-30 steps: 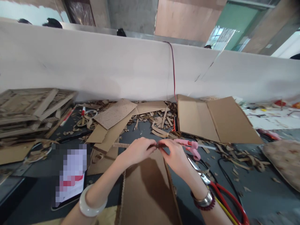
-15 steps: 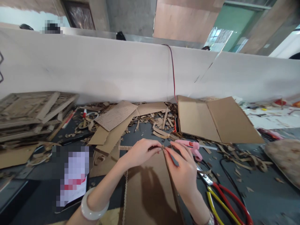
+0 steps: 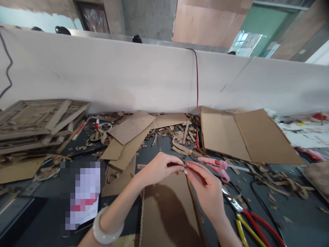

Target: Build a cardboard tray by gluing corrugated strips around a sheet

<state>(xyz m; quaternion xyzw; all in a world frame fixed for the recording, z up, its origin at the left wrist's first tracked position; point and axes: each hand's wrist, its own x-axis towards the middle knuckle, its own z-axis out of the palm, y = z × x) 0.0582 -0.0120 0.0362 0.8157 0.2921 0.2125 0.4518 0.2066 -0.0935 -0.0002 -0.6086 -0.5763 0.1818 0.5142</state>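
My left hand (image 3: 164, 168) and my right hand (image 3: 207, 188) meet fingertip to fingertip above a long brown cardboard panel (image 3: 167, 216). Both are closed in a pinch on a small brown cardboard piece (image 3: 184, 164), mostly covered by the fingers. A white bangle (image 3: 108, 233) circles my left wrist. Beyond my left hand the end of a ridged cardboard strip (image 3: 141, 166) shows. The pink glue gun (image 3: 216, 166) lies just past my right hand, and pliers (image 3: 253, 219) with red and yellow handles rest to its right.
A pixelated tablet-like screen (image 3: 84, 202) lies at the left. Cardboard sheets (image 3: 132, 127) and scraps (image 3: 169, 132) cover the back of the dark table. A folded cardboard sheet (image 3: 267, 137) leans at the back right. Stacked cardboard frames (image 3: 38, 123) stand far left, before a white partition (image 3: 128, 75).
My fingertips have drawn closer together around the small piece, the right fingers now bunched against the left. The whole view has shifted slightly, so the scene sits further right.
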